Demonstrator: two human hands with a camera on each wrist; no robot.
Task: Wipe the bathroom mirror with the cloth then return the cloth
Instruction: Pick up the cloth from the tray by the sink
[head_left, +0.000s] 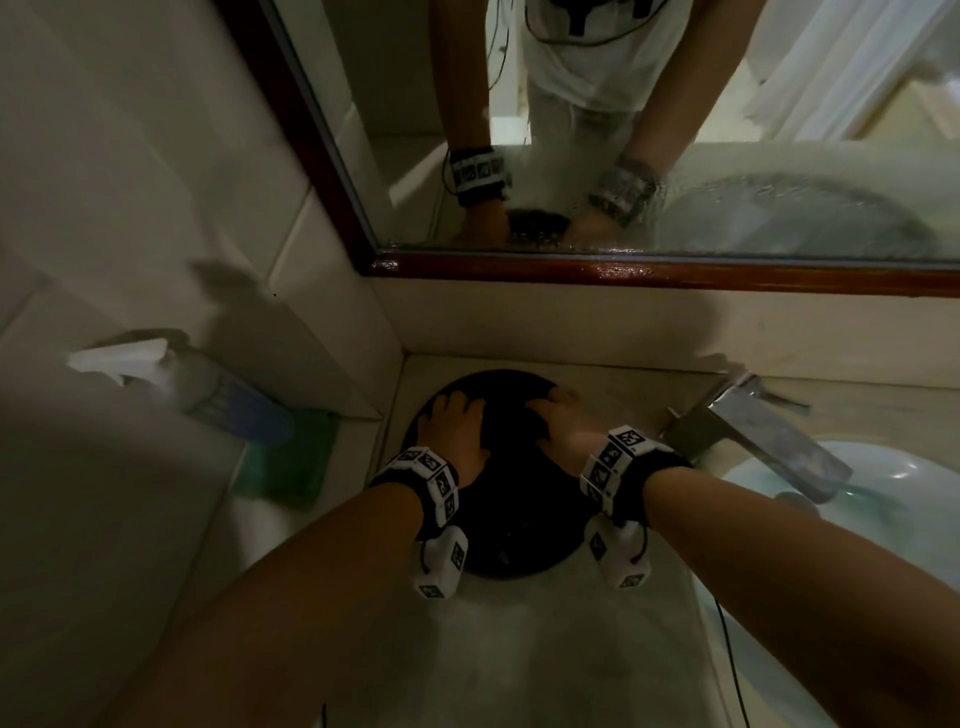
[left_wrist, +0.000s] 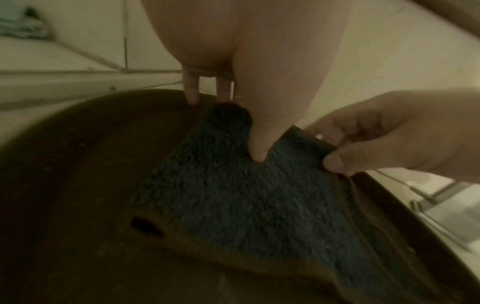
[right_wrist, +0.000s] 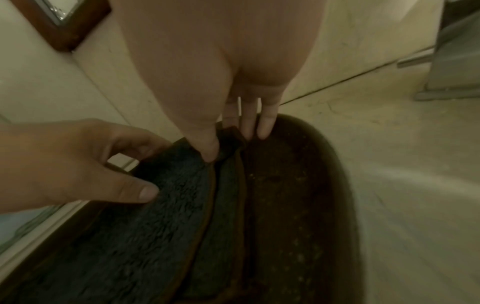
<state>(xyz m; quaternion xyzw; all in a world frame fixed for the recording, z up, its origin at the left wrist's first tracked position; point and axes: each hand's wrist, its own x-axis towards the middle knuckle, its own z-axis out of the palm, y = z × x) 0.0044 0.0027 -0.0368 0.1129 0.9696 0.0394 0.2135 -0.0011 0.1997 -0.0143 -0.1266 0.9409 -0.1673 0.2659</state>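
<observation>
Both hands (head_left: 457, 426) (head_left: 558, 423), each grip pinching cloth (left_wrist: 249, 197) edge over round tray (head_left: 519, 545)

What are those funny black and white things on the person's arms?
Each bare forearm has a black wristband ringed with white squares bearing black patterns. A white cube with the same marks hangs below each wrist, and a thin black cable trails from the right one. No sleeves.

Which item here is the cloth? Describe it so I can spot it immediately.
Start at the wood-framed mirror; just below, on the counter, sits a round dark tray. The cloth lies folded on it, each far corner pinched by the left hand and right hand. Its fuzzy blue-grey pile marks it out.
</observation>
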